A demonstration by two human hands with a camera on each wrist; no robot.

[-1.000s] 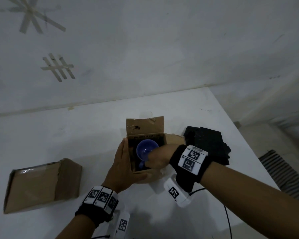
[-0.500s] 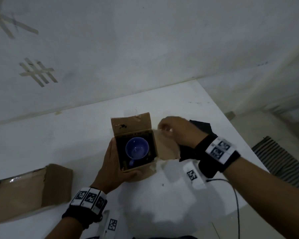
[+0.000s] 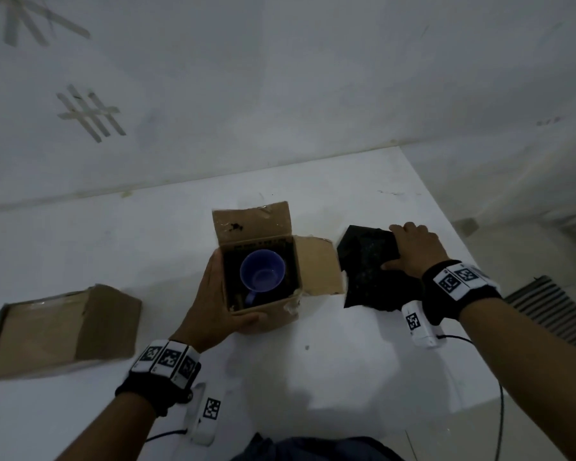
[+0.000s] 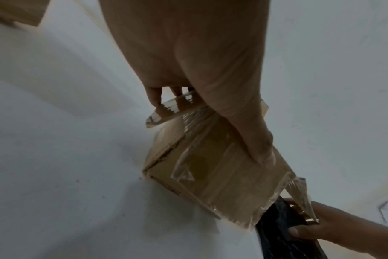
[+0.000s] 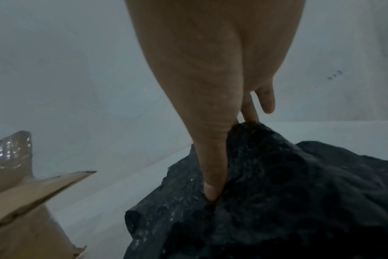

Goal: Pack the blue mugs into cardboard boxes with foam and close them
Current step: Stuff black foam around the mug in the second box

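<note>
A blue mug (image 3: 262,271) stands upright inside an open cardboard box (image 3: 280,311) lined with black foam, at the middle of the white table. My left hand (image 3: 213,301) grips the box, fingers on its left wall and thumb across its front face (image 4: 222,175). To the right of the box lies a pile of black foam pieces (image 3: 366,261). My right hand (image 3: 409,244) holds the top foam piece (image 5: 277,192), thumb on its near edge and fingers over its far edge. The box's back and right flaps stand open.
A second cardboard box (image 3: 64,331), taped shut, lies on its side at the left of the table (image 3: 346,361). A white wall runs behind the table. The table's right edge passes close to the foam, with a striped mat (image 3: 552,311) on the floor beyond.
My right hand has come out of the box, leaving the mug inside, and moved right onto the foam pile. My left hand has stayed on the box.
</note>
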